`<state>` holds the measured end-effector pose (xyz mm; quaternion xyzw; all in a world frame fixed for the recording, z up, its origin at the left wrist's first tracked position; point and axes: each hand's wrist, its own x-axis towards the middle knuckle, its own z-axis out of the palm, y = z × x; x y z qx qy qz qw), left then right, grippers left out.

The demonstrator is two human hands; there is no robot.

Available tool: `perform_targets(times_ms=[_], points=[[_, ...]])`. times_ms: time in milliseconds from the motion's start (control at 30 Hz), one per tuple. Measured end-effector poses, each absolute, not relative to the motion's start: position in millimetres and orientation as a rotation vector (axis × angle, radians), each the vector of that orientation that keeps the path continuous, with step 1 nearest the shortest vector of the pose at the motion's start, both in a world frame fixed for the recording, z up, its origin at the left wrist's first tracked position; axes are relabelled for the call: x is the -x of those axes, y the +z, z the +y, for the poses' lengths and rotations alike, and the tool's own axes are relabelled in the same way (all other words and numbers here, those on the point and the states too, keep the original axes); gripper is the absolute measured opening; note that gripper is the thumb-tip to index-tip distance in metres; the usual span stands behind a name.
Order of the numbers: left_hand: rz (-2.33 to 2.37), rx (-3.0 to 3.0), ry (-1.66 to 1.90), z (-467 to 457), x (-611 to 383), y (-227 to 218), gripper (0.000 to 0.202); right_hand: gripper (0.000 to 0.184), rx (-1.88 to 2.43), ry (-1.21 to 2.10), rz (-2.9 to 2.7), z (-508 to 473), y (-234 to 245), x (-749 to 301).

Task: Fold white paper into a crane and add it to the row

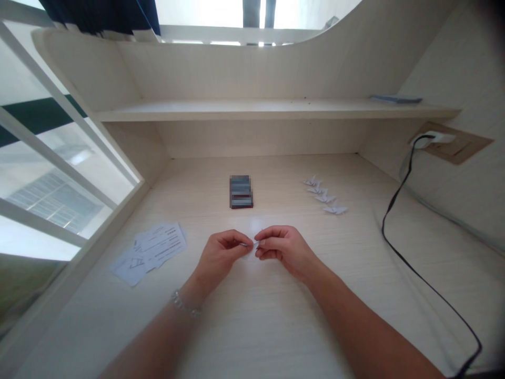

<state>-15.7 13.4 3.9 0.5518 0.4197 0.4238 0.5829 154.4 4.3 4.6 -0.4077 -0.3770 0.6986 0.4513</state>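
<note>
Between my two hands is a small piece of folded white paper (255,245), mostly hidden by the fingers. My left hand (231,246) pinches its left side between thumb and forefinger. On the other side, my right hand (282,246) is closed on it with the fingertips. Both hands are just above the desk, close together, and a bracelet circles the left wrist. Several small folded paper cranes (325,198) sit in a slanting row beyond my right hand. To the left lie overlapping sheets of printed paper (161,246).
A dark phone-like block (241,191), blurred out, lies on the desk (252,337) beyond my hands. From a wall socket plate (453,142) a black cable (410,263) runs down the right side. A shelf (256,109) spans the back; window bars stand at left.
</note>
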Motion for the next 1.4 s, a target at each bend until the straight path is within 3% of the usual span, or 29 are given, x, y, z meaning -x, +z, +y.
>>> perform_targets(times_ms=[1133, 1400], points=[[0.870, -1.092, 0.885, 13, 17, -4, 0.007, 0.019, 1.110, 1.645, -1.000, 5, 3, -151], [0.847, -0.995, 0.847, 17, 22, 2, 0.017, 0.021, 1.128, 1.528, -0.984, 5, 1, -149]])
